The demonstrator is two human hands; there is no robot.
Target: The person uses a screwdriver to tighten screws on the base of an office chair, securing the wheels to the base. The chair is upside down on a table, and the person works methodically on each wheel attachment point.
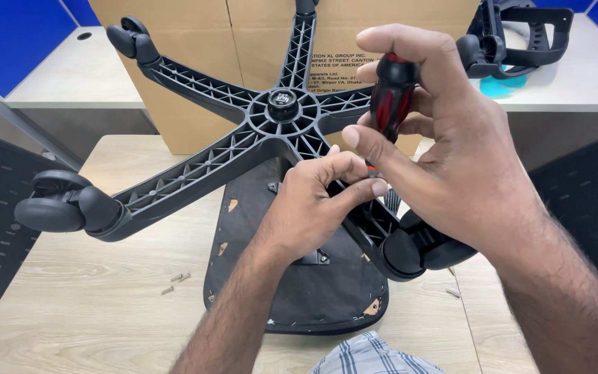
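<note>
While we looked down from head height, our right hand [444, 159] was closed around the red-and-black handle of a screwdriver [390, 100], thumb and fingers wrapped about it, with the handle standing nearly upright. Its shaft ran down behind our left hand [316, 208] and we could not see the tip. That left hand was curled just below the right, fingers pinched together around the spot where the shaft disappeared; what they pinched was hidden.

Both hands worked over an upturned black chair seat [299, 284] lying on a pale wooden table [77, 291]. Directly behind the hands rose the chair's five-armed black star base [282, 114], its ribbed underside facing us. One caster [53, 204] sat far out to the left of the left hand, and another caster [417, 249] lay just under the right wrist.

Left of our left forearm, a few loose screws [176, 280] rested on the table. Beyond the base stood a brown cardboard box [188, 41].
</note>
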